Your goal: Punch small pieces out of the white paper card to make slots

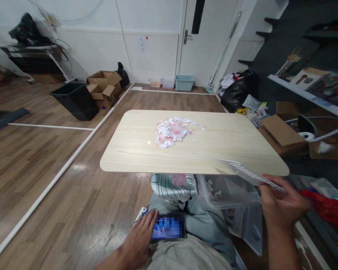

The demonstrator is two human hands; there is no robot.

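Observation:
On my lap lies a lit smartphone (167, 227); my left hand (140, 232) rests at its left edge with fingers stretched flat, the thumb hidden. To the right, beyond the table's near edge, my right hand (284, 198) grips a thin, flat white-and-grey striped sheet (247, 174), its far end tilted over the tabletop. The sheet is blurred, so I cannot tell its exact kind. A heap of small white and pinkish paper-like scraps (173, 131) is spread on the pale wooden table (227, 138).
Below the table's near edge are a striped cloth (171, 187) and a clear plastic bin (230, 191) with white bits inside. A black waste bin (75, 101) and cardboard boxes (104, 88) stand left. Bags, an open carton (284, 129) and a shelf (306, 95) line the right side.

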